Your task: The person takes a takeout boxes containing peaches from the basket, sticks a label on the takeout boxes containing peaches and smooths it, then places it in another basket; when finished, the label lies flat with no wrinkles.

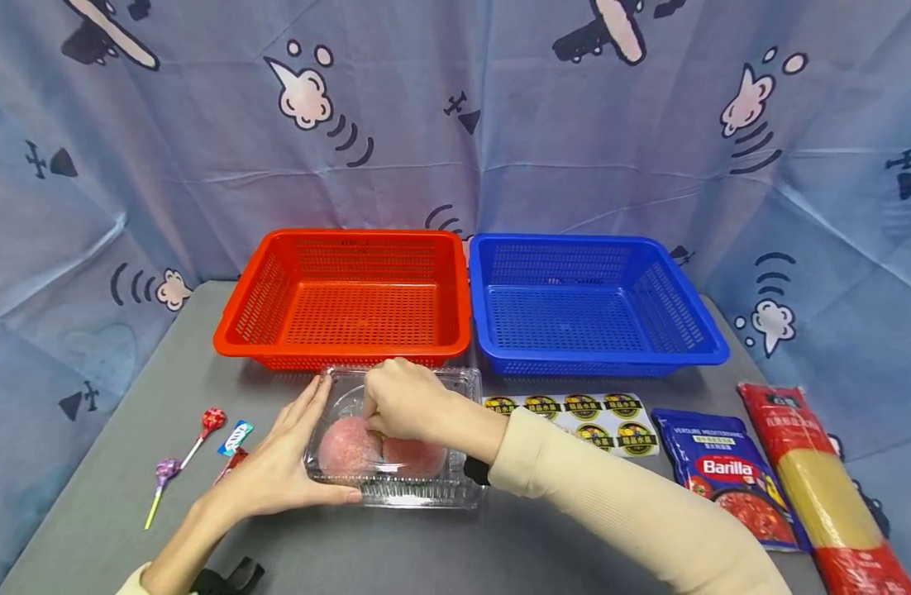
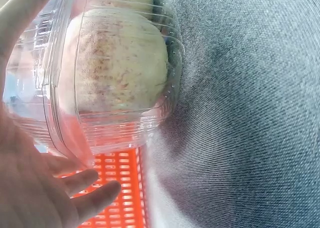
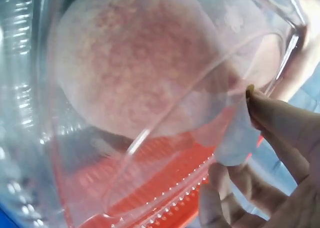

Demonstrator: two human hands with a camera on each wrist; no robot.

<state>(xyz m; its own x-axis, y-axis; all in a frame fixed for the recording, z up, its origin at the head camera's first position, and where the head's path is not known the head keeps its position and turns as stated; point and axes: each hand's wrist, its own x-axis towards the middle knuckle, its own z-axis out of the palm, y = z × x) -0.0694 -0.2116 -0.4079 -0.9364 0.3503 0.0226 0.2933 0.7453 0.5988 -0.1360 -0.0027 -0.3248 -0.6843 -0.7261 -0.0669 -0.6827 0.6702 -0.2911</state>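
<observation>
A clear plastic fruit box (image 1: 466,492) with two pinkish peaches (image 1: 349,447) inside sits before the baskets, its lid down. My left hand (image 1: 280,463) steadies the box's left side, the thumb along the front edge and straight fingers reaching toward the back corner. Over the middle of the lid, my right hand (image 1: 405,402) has its fingers curled. In the right wrist view, its thumb and fingers pinch a small pale, round-edged piece that looks like a sticker (image 3: 236,145); the printed side is hardly visible. To the right lies a sheet of black-and-gold round stickers (image 1: 595,436).
Behind the box stand a red basket (image 1: 362,351) and a blue basket (image 1: 604,364). Two lollipops (image 1: 213,419) and small wrapped sweets (image 1: 236,438) lie at left. A blue Barilla pouch (image 1: 727,479) and a long red-and-yellow noodle packet (image 1: 831,496) are at right.
</observation>
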